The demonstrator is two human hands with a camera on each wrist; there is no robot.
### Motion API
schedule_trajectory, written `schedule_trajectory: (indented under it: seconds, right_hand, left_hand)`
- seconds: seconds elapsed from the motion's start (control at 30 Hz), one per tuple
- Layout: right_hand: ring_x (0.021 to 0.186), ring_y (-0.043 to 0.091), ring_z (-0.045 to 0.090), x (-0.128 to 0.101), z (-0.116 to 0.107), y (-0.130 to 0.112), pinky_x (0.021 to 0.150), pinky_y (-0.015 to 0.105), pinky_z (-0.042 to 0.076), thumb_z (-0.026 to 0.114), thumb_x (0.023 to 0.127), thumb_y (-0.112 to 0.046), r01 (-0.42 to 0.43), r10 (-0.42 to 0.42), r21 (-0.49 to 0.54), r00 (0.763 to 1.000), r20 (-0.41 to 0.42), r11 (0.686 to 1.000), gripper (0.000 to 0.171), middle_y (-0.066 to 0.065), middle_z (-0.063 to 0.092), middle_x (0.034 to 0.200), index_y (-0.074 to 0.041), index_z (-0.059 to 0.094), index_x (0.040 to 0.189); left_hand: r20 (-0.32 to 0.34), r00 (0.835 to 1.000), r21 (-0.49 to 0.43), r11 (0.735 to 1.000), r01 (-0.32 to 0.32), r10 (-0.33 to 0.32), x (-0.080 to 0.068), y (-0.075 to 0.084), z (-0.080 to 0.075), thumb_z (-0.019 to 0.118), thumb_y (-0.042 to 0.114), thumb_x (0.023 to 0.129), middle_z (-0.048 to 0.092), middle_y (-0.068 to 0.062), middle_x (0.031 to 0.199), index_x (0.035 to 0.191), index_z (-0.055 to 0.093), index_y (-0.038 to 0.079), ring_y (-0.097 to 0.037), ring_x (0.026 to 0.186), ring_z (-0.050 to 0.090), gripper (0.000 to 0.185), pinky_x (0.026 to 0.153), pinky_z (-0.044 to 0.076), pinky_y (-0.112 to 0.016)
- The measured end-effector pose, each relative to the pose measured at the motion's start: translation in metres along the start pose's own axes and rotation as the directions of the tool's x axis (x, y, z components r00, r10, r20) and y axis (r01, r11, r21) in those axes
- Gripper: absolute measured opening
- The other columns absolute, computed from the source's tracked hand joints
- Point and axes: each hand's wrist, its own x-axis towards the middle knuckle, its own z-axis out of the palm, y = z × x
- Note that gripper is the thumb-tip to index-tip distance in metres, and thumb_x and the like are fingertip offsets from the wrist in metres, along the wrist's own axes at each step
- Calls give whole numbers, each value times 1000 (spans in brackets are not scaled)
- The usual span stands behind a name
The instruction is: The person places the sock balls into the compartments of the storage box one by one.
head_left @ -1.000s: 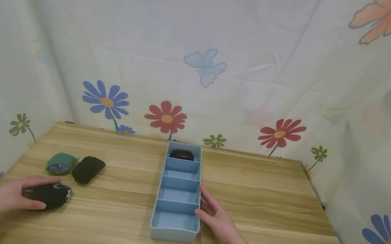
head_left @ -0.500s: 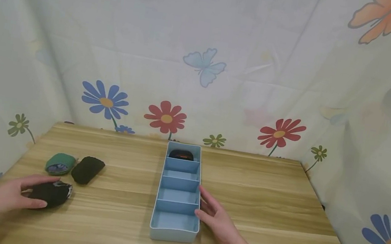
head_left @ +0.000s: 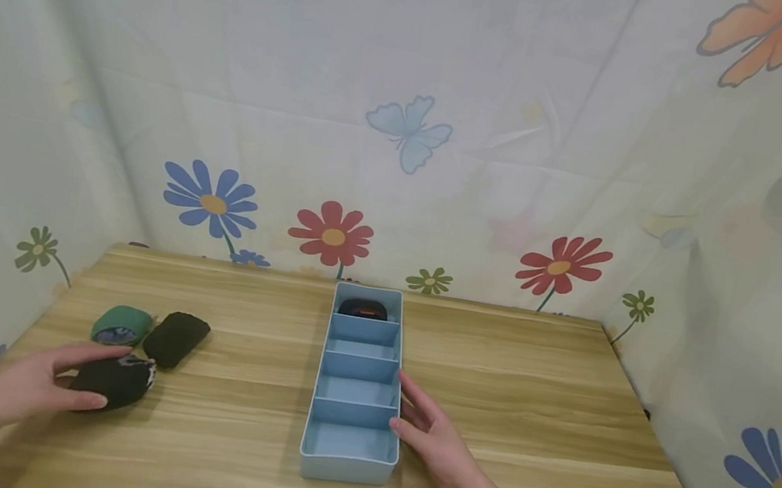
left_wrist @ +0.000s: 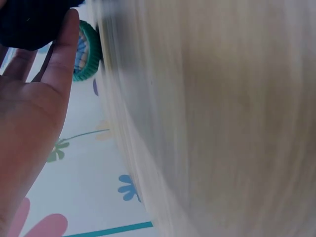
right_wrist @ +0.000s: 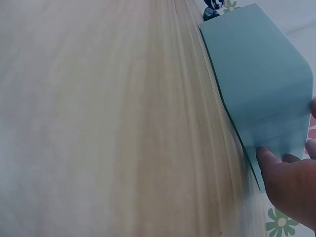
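Left hand (head_left: pixel 28 385) grasped a black fabric bundle (head_left: pixel 112 384) between thumb and fingers, its pale-patterned end facing away from the palm; whether the bundle touched the tabletop could not be told. The right hand (head_left: pixel 435 445) was unclenched, relaxed fingertips and thumb resting against the side wall of a light-blue box (head_left: pixel 347 470). Just beyond the left hand's fingers lay a green bundle (head_left: pixel 123 324) showing a bluish patterned end, and right beside it, slightly toward the right hand, a second black bundle (head_left: pixel 176 340). Four compartments ran in a row along the box, which stood between the hands; the one farthest from them held a dark item (head_left: pixel 364 308) with an orange mark. Under both hands spread a wood-grained tabletop (head_left: pixel 529 383), and beyond them hung pale cloth (head_left: pixel 298 53) printed with flowers and butterflies.
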Motion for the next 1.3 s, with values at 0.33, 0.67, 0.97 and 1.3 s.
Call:
schedule_trajectory:
  seconds: [0.33, 0.67, 0.97, 1.3]
  right_hand:
    - [145, 40, 22, 0, 0, 2, 109, 33, 36, 63, 96, -3, 12, -12, 14, 1000, -1, 1000, 73, 20, 18, 161, -4, 23, 157]
    - [145, 38, 24, 0, 0, 1, 110, 33, 35, 63, 96, -3, 8, -8, 9, 1000, -6, 1000, 72, 17, 19, 161, -6, 24, 157]
    - [145, 39, 23, 0, 0, -1, 110, 35, 34, 64, 96, -4, 2, -2, 5, 1000, -8, 1000, 73, 16, 18, 162, -6, 24, 157]
    - [145, 39, 24, -1, 0, -1, 110, 36, 34, 63, 96, -5, -5, 5, -10, 1000, -10, 1000, 72, 18, 19, 161, -7, 24, 157]
  left_hand:
    - [-32, 999, -25, 999, -24, 23, 10, 12, 3, 84, 36, 79, 53, -17, 138, 138, 59, 21, 9, 111, 40, 66, 80, 47, -22]
    - [-35, 999, -115, 992, -42, 39, 21, 27, 7, 83, 34, 81, 46, -23, 144, 140, 57, 15, 15, 108, 41, 68, 80, 51, -18]
    - [-59, 993, -151, 982, -112, 105, 33, 44, 18, 84, 31, 80, 51, -20, 139, 138, 59, 15, 16, 113, 38, 65, 82, 51, -17]
    - [-51, 988, -133, 980, -150, 145, 48, 63, 33, 85, 32, 80, 56, -16, 136, 138, 60, 15, -32, 119, 52, 65, 81, 52, -24]
